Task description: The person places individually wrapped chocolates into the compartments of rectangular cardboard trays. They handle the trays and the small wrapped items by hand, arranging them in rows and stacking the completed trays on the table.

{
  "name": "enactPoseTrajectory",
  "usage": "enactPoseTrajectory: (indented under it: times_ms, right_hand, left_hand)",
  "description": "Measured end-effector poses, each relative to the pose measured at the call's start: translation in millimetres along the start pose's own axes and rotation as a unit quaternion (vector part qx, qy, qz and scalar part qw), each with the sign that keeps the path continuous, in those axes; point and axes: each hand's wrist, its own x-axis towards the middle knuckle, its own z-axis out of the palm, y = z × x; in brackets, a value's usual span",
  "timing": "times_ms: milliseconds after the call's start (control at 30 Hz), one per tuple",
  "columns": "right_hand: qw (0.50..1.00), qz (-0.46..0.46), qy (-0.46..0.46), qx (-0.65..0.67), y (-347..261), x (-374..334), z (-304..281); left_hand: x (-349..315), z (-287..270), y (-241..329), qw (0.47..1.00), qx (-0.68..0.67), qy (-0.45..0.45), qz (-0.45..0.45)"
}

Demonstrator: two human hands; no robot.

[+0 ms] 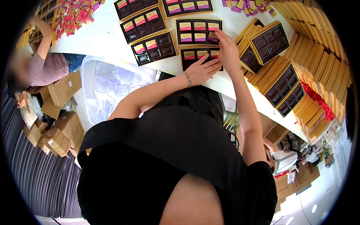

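A dark box with a gold edge (199,25) holds pink-and-gold packets in its far row and purple-and-gold ones in its near row. At its near right compartment my right hand (228,52) pinches a small gold-and-purple packet (212,36), partly hidden by the fingers. My left hand (201,71), a bracelet at its wrist, lies with fingers stretched out over the near right part of a second dark box (184,64). That box has pink-and-gold packets in its far row; my hands cover part of it.
Left of these, dark boxes (154,48) hold some packets. Loose packets lie in a pink pile (77,17) and a purple pile (249,5). Unfilled boxes (269,43) and gold stacks (318,56) stand right. A clear plastic bin (90,86) and another person (48,69) are left.
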Motion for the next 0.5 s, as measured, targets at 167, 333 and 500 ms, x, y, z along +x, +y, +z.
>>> enactPoseTrajectory:
  times_ms: [167,333,500]
  right_hand:
    - [0.987,-0.034,-0.057,-0.144,-15,-24,14]
    - [0.973,-0.060,-0.072,-0.210,-9,-22,4]
    - [0.994,0.045,0.010,-0.097,4,26,-8]
  left_hand:
    - [-9,3,1,0.989,0.004,-0.150,0.010]
    - [-10,5,-3,0.993,0.008,-0.119,0.015]
    - [3,-14,-13,0.994,-0.050,-0.091,-0.017]
